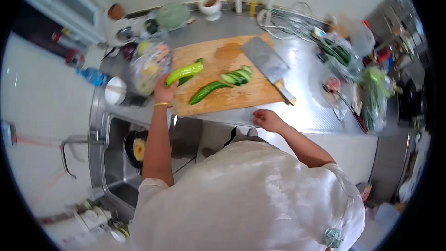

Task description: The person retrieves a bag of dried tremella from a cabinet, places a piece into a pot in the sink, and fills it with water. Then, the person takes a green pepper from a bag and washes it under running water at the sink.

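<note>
On the left side of the wooden cutting board (222, 97), my left hand (164, 90) is closed around the lower end of a long light-green pepper (185, 72). A darker green piece shows partly beneath the pepper. Near the middle of the board lies a length of cucumber (205, 94), beside a small pile of cucumber slices (238, 76). A cleaver (265, 59) rests flat on the right side, its wooden handle towards me. My right hand (267, 120) hovers by the front edge of the counter, fingers loosely bent and apart, with nothing visible in it.
To the left are a sink (111, 176) with a pan (134, 151) in it, a bagged bundle of food (151, 69) and a white bowl (115, 90). A mortar (212, 10) stands behind the board. Bagged vegetables (374, 97) and a ladle (346, 102) lie right.
</note>
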Demonstrator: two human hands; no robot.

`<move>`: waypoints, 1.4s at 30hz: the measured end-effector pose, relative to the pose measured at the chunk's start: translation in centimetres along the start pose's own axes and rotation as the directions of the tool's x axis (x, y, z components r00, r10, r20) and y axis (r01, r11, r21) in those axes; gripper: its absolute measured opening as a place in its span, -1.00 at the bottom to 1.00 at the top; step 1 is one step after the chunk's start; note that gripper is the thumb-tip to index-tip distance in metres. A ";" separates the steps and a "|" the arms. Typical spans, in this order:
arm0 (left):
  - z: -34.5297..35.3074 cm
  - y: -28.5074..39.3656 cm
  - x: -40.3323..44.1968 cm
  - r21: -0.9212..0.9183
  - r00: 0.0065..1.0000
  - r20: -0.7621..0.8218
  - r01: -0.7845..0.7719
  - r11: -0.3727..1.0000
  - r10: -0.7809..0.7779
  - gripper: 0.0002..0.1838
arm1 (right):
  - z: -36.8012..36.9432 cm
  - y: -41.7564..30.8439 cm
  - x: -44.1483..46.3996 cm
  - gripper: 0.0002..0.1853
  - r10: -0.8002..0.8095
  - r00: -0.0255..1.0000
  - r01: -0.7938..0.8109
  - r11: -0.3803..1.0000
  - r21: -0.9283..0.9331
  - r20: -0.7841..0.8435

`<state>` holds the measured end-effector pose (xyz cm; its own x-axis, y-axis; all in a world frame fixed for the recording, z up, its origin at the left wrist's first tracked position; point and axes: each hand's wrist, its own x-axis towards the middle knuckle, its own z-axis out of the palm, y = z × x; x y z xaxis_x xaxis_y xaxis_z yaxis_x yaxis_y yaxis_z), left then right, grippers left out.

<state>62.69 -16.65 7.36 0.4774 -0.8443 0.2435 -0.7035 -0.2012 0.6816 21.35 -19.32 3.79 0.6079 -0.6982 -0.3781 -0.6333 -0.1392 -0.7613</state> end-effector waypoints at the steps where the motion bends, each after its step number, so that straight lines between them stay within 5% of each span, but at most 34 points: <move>1: 1.7 -0.4 2.2 -0.003 0.997 0.073 -0.020 1.000 0.020 -0.64 | -1.6 0.0 -0.6 -0.62 0.043 0.999 -0.043 0.999 0.017 -0.015; 4: 5.6 4.0 7.6 0.181 0.938 0.324 -0.189 0.965 0.123 -0.64 | -4.8 1.7 -1.9 -0.61 0.078 0.991 -0.076 0.997 0.026 -0.106; 6: 7.9 2.4 9.5 0.212 0.946 0.190 -0.300 0.930 0.262 -0.62 | -6.5 2.3 -3.0 -0.61 0.142 0.979 -0.138 0.990 0.036 -0.145; 9: 9.3 2.7 11.7 0.348 0.899 0.260 -0.427 0.834 0.352 -0.52 | -6.8 3.7 -4.2 -0.61 0.212 0.953 -0.189 0.974 0.123 -0.217; 12: 9.9 2.5 12.1 0.457 0.880 0.424 -0.414 0.787 0.216 -0.50 | -6.1 4.9 -6.4 -0.61 0.329 0.900 -0.273 0.936 0.220 -0.284; 16: 11.1 -3.2 14.5 0.300 0.790 0.515 -0.531 0.793 0.333 -0.38 | -6.9 5.3 -9.6 -0.62 0.503 0.766 -0.328 0.841 0.430 -0.400; 18: 11.3 -4.8 15.9 0.198 0.759 0.600 -0.449 0.871 0.254 -0.36 | -9.3 5.7 -11.3 -0.64 0.546 0.641 -0.404 0.838 0.367 -0.539; 20: 11.5 -5.7 16.3 0.163 0.750 0.624 -0.399 0.902 0.219 -0.36 | -11.9 7.9 -13.3 -0.64 0.375 0.448 -0.529 0.843 0.098 -0.811; 22: 11.2 -5.6 16.3 0.186 0.781 0.583 -0.396 0.899 0.223 -0.39 | -15.5 9.8 -15.6 -0.64 0.216 0.344 -0.672 0.737 -0.078 -0.914; 24: 11.0 -2.8 15.3 0.139 0.844 0.467 -0.366 0.920 0.265 -0.43 | -17.9 11.2 -17.1 -0.61 0.047 0.266 -0.859 0.465 -0.215 -0.963; 27: 10.7 3.6 12.4 0.110 0.874 0.372 -0.376 0.920 0.313 -0.48 | -19.6 16.7 -20.0 -0.60 0.043 0.399 -0.880 0.301 -0.369 -0.916; 30: 12.5 8.2 9.2 -0.099 0.881 0.347 -0.308 0.946 0.323 -0.50 | -22.5 20.1 -21.1 -0.67 0.460 0.485 -0.870 0.338 -0.358 -0.744; 34: 15.9 11.7 5.7 -0.275 0.865 0.342 -0.281 0.919 0.367 -0.53 | -23.3 16.8 -23.4 -0.78 0.338 0.577 -0.771 0.524 -0.361 -0.744; 42: 18.5 18.4 -1.1 -0.340 0.873 0.428 -0.083 0.937 0.233 -0.49 | -22.4 10.6 -26.3 -0.75 0.301 0.555 -0.696 0.679 -0.234 -0.775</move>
<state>39.51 -28.65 6.87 0.0274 -0.9967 0.0758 -0.5198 0.0505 0.8528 -12.08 -18.12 17.50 -0.2246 -0.9740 -0.0311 -0.9652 0.2268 -0.1303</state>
